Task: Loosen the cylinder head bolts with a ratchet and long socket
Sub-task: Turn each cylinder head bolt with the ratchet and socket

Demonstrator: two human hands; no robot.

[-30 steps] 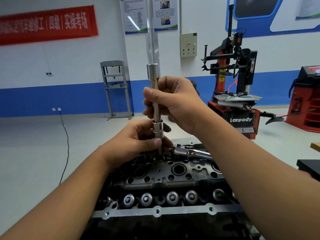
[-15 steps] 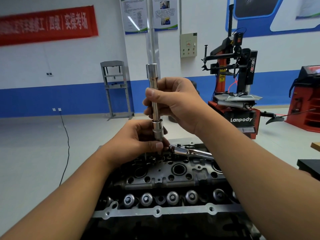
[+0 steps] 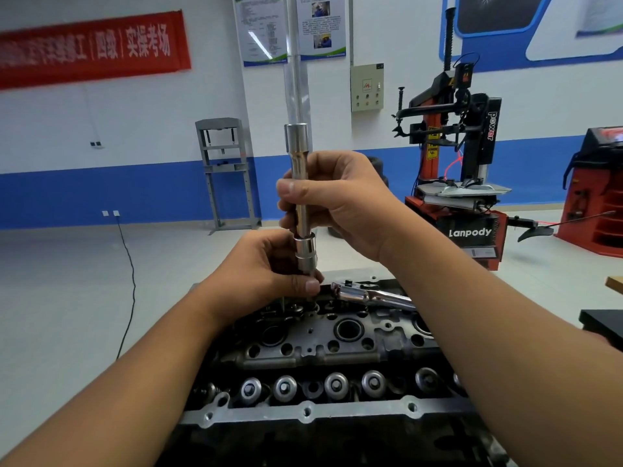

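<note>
Long socket [image 3: 301, 197] upright, slid slightly lower than a second ago; lower collar now closer to the left thumb tip, upper collar showing well above the right fingers [image 3: 296, 188]

Right hand [image 3: 340, 203] wrapped round the mid-shaft, thumb across the front, grasping firmly. Left hand [image 3: 269, 267] pinching the lower end just under the collar, thumb and fingertips closed on it, steering the tip down toward the far row of the cylinder head [image 3: 337, 335]

Tip itself hidden behind the left fingers; cannot tell whether seated on a bolt head yet. Small drop over the last second reads as feeding the socket into a bolt recess, probably feeling for engagement

Ratchet [image 3: 371, 295] lying flat on the head, just right of the left thumb, below the right wrist, touched by neither hand. Not coupled to the socket: top drive end of the socket open above the right fingers

Meaning for the task: set-up stage only, no bolt turned so far as visible. Next likely need: socket fully home and square on the bolt, then ratchet lifted and pushed onto the top end

Risk: tilted seating rounding the bolt head, or socket toppling once a hand lets go to fetch the ratchet

Tyre changer [image 3: 462, 156] beyond the right fingers, well apart
</note>
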